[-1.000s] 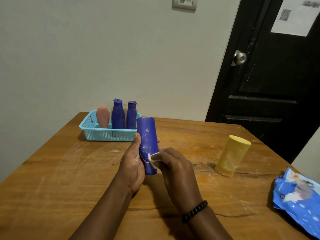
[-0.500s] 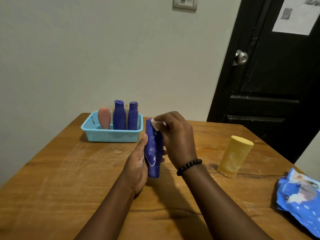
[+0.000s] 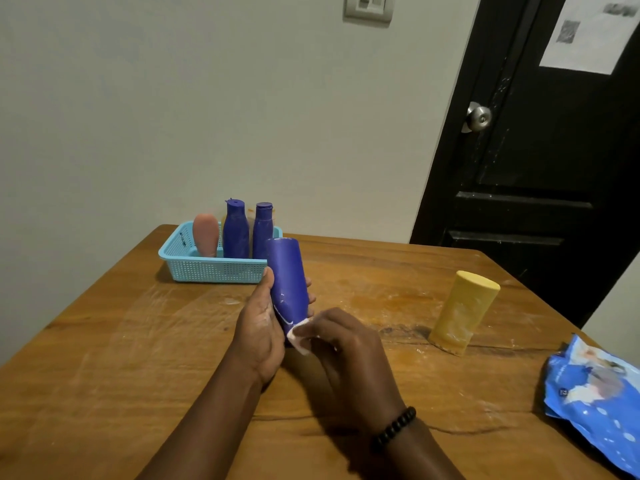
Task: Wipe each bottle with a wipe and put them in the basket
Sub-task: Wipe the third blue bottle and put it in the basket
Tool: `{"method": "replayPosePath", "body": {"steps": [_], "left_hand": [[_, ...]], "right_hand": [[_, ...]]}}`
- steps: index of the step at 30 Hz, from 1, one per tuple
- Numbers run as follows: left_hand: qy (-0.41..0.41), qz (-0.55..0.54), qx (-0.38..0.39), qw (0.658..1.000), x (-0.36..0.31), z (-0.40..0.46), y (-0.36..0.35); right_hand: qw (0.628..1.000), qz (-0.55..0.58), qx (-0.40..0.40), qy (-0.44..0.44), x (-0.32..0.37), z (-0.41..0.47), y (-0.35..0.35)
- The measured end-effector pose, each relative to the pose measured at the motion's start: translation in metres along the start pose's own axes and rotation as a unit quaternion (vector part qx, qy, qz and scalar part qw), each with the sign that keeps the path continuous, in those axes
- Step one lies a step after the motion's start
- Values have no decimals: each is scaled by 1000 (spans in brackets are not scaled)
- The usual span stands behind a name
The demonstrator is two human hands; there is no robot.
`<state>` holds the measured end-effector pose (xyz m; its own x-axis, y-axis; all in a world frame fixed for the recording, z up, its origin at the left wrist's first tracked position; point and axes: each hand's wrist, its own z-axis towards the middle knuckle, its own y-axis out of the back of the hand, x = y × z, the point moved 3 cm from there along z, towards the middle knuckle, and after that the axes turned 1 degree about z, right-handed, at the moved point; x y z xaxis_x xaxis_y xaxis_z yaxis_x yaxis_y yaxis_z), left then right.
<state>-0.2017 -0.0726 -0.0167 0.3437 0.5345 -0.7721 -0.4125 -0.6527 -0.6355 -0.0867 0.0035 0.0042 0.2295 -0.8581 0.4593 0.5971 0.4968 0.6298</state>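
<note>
Fingers (image 3: 308,284) of the left hand (image 3: 258,327) are wrapped round the blue bottle (image 3: 287,282), steadying it; the wipe (image 3: 300,337) is pinched against its base by the right hand (image 3: 349,355).

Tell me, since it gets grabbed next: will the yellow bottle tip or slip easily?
The yellow bottle stands tall and leaning on the table, so a high push would probably topple it. Whitish smears on its side suggest a slightly slick grip.

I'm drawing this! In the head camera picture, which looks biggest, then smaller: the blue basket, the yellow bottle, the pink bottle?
1. Blue basket, clearly widest.
2. Yellow bottle.
3. Pink bottle, smallest, though it stands farther away and partly hidden in the basket, so its real size is unsure.
</note>
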Motion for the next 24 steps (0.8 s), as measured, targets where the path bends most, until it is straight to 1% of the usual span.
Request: {"method": "replayPosePath", "body": {"steps": [3,5,6,8,10,12,15,17,19,21,22,24], "left_hand": [[-3,-32,12,999,2,0,-4],[-13,-15,30,999,3,-1,-7],[-18,-2,36,999,4,-2,-8],[-26,19,40,999,3,-4,-11],[-27,14,33,999,3,-5,-10],[-14,-14,26,999,3,-6,-10],[10,-50,10,999,1,-7,-9],[13,-39,-9,999,0,-6,-4],[6,-23,-27,999,-2,-3,0],[3,-22,-24,999,-4,-3,0],[2,-27,-18,999,-5,-3,-1],[-5,-45,-7,999,-6,-3,-3]], "right_hand": [[997,-12,-76,-10,0,27,16],[993,-38,-112,-20,2,51,21],[991,-53,-118,-22,4,63,22],[991,-76,-110,-17,5,80,20],[995,-54,-88,-9,3,84,13],[998,-10,-58,-26,3,71,1],[998,-9,-56,-1,7,39,-10],[999,-13,-48,4,9,21,-13],[1000,-5,-13,-22,7,8,-17],[999,-1,17,-36,4,-2,-17],[999,13,8,-38,3,-3,-12],[997,47,-41,-50,0,0,2]]}}
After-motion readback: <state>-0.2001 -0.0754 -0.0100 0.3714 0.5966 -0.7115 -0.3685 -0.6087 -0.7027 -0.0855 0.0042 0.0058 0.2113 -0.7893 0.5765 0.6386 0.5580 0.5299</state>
